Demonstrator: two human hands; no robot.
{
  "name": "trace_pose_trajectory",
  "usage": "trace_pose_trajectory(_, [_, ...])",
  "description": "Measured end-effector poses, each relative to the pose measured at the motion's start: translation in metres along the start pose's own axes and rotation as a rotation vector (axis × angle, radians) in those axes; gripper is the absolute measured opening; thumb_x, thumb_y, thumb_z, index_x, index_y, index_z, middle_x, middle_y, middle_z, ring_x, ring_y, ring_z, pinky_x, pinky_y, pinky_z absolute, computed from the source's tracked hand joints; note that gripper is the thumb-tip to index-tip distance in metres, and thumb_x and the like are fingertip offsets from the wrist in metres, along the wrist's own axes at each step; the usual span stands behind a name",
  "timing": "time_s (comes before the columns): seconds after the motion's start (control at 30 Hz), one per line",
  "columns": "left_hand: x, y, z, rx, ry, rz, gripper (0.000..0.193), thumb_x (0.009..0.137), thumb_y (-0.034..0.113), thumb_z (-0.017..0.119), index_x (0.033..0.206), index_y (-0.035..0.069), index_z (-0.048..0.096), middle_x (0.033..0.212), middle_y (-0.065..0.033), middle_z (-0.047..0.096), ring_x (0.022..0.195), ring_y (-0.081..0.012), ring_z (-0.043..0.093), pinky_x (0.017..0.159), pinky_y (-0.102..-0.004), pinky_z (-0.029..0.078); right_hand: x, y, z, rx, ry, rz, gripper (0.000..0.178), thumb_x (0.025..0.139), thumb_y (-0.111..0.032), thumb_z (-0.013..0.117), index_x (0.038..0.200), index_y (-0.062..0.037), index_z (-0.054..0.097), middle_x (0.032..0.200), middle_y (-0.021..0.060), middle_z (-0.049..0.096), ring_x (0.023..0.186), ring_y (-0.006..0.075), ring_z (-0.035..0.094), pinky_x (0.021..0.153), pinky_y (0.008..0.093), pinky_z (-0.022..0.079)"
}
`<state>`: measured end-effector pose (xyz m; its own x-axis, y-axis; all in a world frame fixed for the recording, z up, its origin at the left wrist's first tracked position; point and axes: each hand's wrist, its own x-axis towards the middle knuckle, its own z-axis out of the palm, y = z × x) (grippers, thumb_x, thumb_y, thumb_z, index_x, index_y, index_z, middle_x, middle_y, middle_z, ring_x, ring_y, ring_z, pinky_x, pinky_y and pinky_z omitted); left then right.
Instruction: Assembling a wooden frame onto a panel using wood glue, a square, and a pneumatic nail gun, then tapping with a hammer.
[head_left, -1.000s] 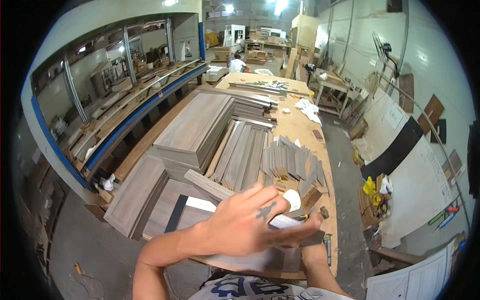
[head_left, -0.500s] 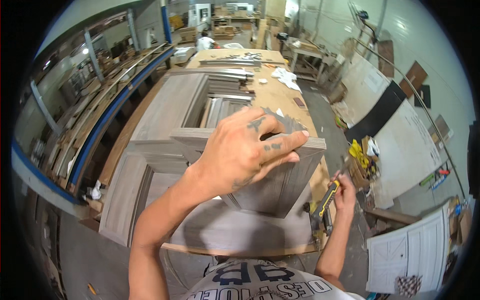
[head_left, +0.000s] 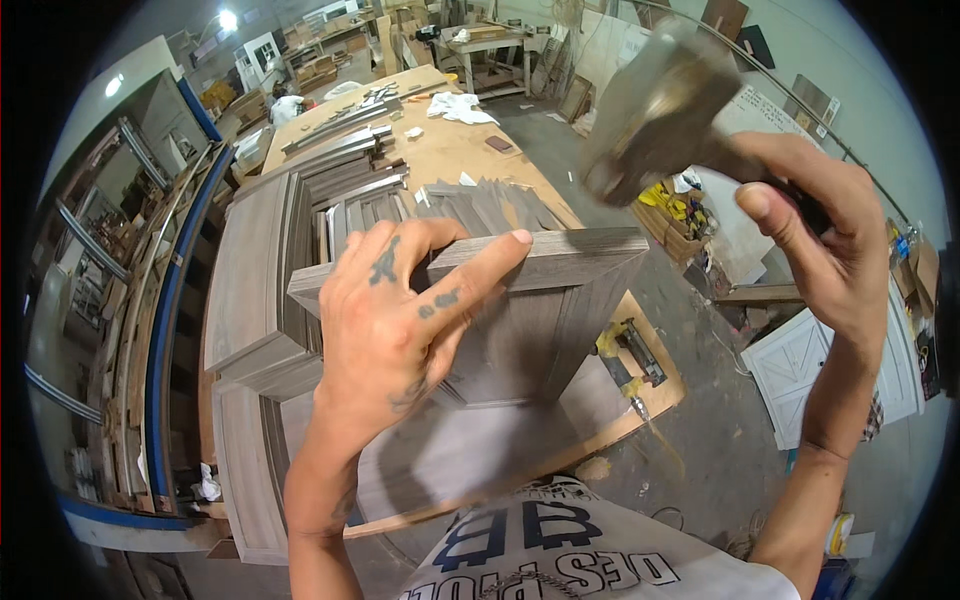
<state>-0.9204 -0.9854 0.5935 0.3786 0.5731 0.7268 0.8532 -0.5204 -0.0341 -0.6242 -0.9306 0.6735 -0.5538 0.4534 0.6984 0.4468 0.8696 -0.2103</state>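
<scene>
A framed grey-brown wood cabinet door (head_left: 530,330) stands upright on its edge on a grey-brown sheet (head_left: 450,455) near my body. My left hand (head_left: 385,320) grips its top edge, one finger stretched along the rail and the others bent over the far side. Raised at the right, above the door's right corner, my right hand (head_left: 830,235) is closed round the handle of a hammer (head_left: 665,115). The hammer's head is blurred and apart from the wood. My fingers hide most of the handle.
A yellow-and-black power tool (head_left: 625,365) lies at the table's right corner. More framed wood pieces (head_left: 255,270) stand at the left. Behind the door are stacked strips (head_left: 490,205) and a white cloth (head_left: 460,108). A white panelled door (head_left: 800,370) is at the right.
My right hand has risen from low beside the table's right edge, and the hammer is now up in view. My left hand stays on the door's top edge. The view has swung to the right.
</scene>
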Motion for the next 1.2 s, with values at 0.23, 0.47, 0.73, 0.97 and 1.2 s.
trace_pose_trajectory(0.23, [0.007,0.007,-0.001,-0.004,-0.081,-0.083,0.045,0.075,0.003,0.072,0.116,0.020,0.072,0.091,-0.0073,0.063,0.082,-0.0256,0.057,0.074,-0.0360,0.045,0.004,0.004,0.000,-0.225,-0.263,0.008,0.025,0.088,-0.007,0.068,0.111,0.0028,0.067,0.089,0.0135,0.071,0.079,0.0175,0.067,0.069,0.0292,0.052])
trace_pose_trajectory(0.47, [0.010,0.008,0.002,-0.042,-0.079,-0.100,0.046,0.074,0.003,0.073,0.118,0.019,0.072,0.091,-0.0079,0.063,0.082,-0.0252,0.056,0.075,-0.0354,0.045,0.003,0.005,0.003,-0.248,-0.016,0.067,0.028,0.091,-0.009,0.065,0.116,0.0027,0.066,0.092,0.0125,0.070,0.080,0.0146,0.064,0.068,0.0279,0.050])
trace_pose_trajectory(0.73, [0.008,0.006,0.004,-0.039,-0.054,-0.102,0.046,0.073,0.003,0.074,0.116,0.018,0.073,0.090,-0.0081,0.063,0.083,-0.0239,0.058,0.075,-0.0348,0.046,0.004,0.011,-0.003,-0.275,-0.146,0.176,0.033,0.092,-0.015,0.066,0.122,-0.0035,0.066,0.085,0.0072,0.067,0.072,0.0132,0.059,0.061,0.0298,0.047])
trace_pose_trajectory(0.97, [0.009,0.005,0.004,-0.062,-0.045,-0.107,0.045,0.073,0.003,0.074,0.116,0.019,0.073,0.090,-0.0073,0.064,0.083,-0.0235,0.058,0.074,-0.0343,0.046,0.004,0.027,0.010,-0.153,-0.234,-0.081,0.029,0.091,-0.008,0.064,0.119,0.0018,0.065,0.087,0.0144,0.069,0.075,0.0192,0.065,0.064,0.0295,0.048])
trace_pose_trajectory(1.2, [0.009,0.006,0.003,-0.004,-0.069,-0.100,0.044,0.074,0.003,0.074,0.115,0.019,0.073,0.091,-0.0073,0.064,0.084,-0.0241,0.059,0.074,-0.0348,0.046,0.001,0.016,0.009,-0.175,-0.288,-0.071,0.028,0.090,-0.006,0.065,0.117,0.0019,0.066,0.081,0.0134,0.068,0.070,0.0185,0.063,0.060,0.0291,0.047])
